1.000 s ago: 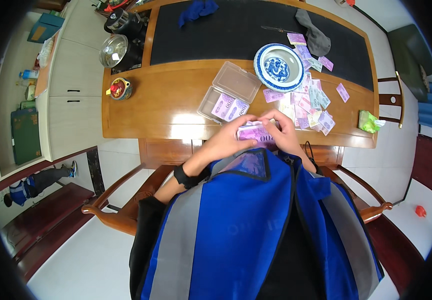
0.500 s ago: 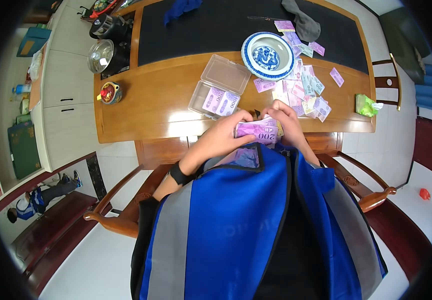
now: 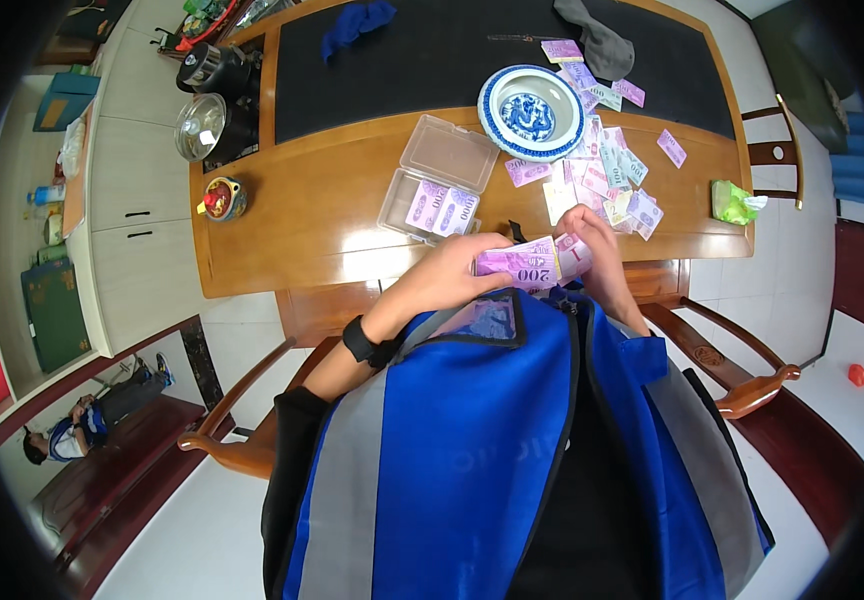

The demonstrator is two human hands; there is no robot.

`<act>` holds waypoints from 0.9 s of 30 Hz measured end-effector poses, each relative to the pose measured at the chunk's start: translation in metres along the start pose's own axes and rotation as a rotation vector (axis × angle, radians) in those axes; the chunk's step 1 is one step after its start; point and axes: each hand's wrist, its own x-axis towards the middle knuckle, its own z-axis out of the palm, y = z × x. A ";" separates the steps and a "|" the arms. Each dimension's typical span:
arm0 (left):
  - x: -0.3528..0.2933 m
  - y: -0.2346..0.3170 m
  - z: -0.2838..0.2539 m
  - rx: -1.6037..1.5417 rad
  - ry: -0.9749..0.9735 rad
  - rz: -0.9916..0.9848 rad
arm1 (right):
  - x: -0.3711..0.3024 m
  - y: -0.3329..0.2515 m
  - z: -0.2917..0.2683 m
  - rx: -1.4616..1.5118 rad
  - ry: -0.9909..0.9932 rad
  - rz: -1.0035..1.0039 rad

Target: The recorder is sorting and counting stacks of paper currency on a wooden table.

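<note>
Head view: the left hand's (image 3: 452, 270) grip is closed about a bundle of purple notes (image 3: 514, 266), at the near edge of the bench (image 3: 302, 205). The right hand's (image 3: 600, 246) grip is pinched on a pink note (image 3: 573, 256) at the bundle's right end. An open clear plastic box (image 3: 399, 200) contains purple notes (image 3: 427, 204) in two adjacent lots. A white bowl (image 3: 493, 107) displays blue interior decoration; loose notes (image 3: 612, 172) lie alongside.

Left hand (image 3: 449, 272) partly hidden behind banknote stack (image 3: 520, 264), centre. Blue cloth (image 3: 357, 27), grey cloth (image 3: 602, 45) cropped at top; blue vest (image 3: 472, 450) at bottom. Loose notes (image 3: 597, 180) right of centre partly covered.
</note>
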 end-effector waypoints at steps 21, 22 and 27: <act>-0.015 -0.007 -0.007 0.015 -0.082 -0.026 | 0.001 -0.004 0.033 -0.553 -0.315 0.120; -0.014 -0.014 -0.012 -0.176 -0.140 0.027 | 0.002 0.002 0.026 -0.671 -0.329 -0.098; -0.002 -0.012 -0.006 -0.100 -0.133 0.215 | 0.005 0.009 0.010 -0.714 -0.309 -0.095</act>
